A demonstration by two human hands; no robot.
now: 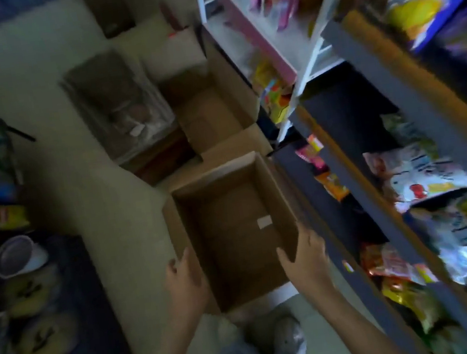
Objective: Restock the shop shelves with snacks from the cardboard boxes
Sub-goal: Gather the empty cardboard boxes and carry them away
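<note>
Open brown cardboard box (pixel 277 200); small white label (pixel 264 222) inside, writing unreadable. Left hand (pixel 185 279) grips its left wall; right hand (pixel 306 252) grips its right wall.

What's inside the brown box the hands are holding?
The open brown cardboard box looks empty: only a small white label on its floor. The left hand and right hand hide bits of rim.

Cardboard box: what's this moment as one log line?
left hand: grips cardboard box left wall | right hand: grips right wall | contents: only a white label | shelves: stocked, at right
</note>
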